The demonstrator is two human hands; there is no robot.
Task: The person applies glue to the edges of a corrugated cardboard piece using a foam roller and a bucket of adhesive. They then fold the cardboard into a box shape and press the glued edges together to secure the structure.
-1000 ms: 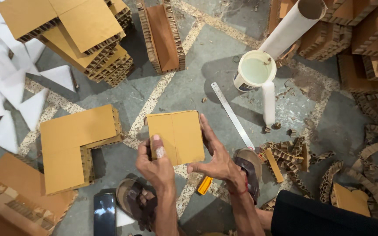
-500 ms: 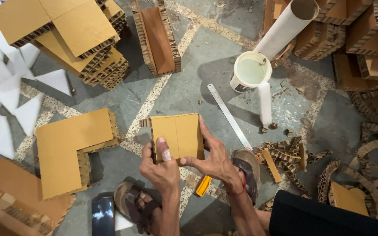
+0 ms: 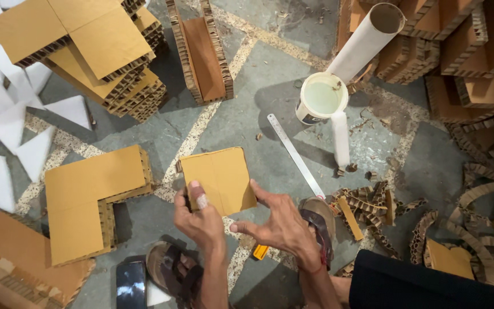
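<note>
I hold a square brown cardboard piece (image 3: 218, 177) flat in front of me over the floor. My left hand (image 3: 201, 220) grips its lower left edge with the thumb on top. My right hand (image 3: 278, 223) holds its lower right corner with fingers spread along the edge. An L-shaped honeycomb cardboard block (image 3: 90, 200) lies on the floor just left of the piece. A metal ruler (image 3: 295, 154) lies on the floor to the right.
Stacked cardboard blocks (image 3: 92, 51) sit at the upper left, a cardboard channel (image 3: 201, 48) at top centre. A white glue tub (image 3: 321, 97) and a cardboard tube (image 3: 367, 40) stand upper right. Curly cardboard scraps (image 3: 373, 209) litter the right. White paper triangles (image 3: 7, 131) lie left. A phone (image 3: 131, 284) and sandalled feet (image 3: 172, 274) are near me.
The cardboard square has tilted slightly and shifted a little in my hands. My right fingers have slid along its lower right edge.
</note>
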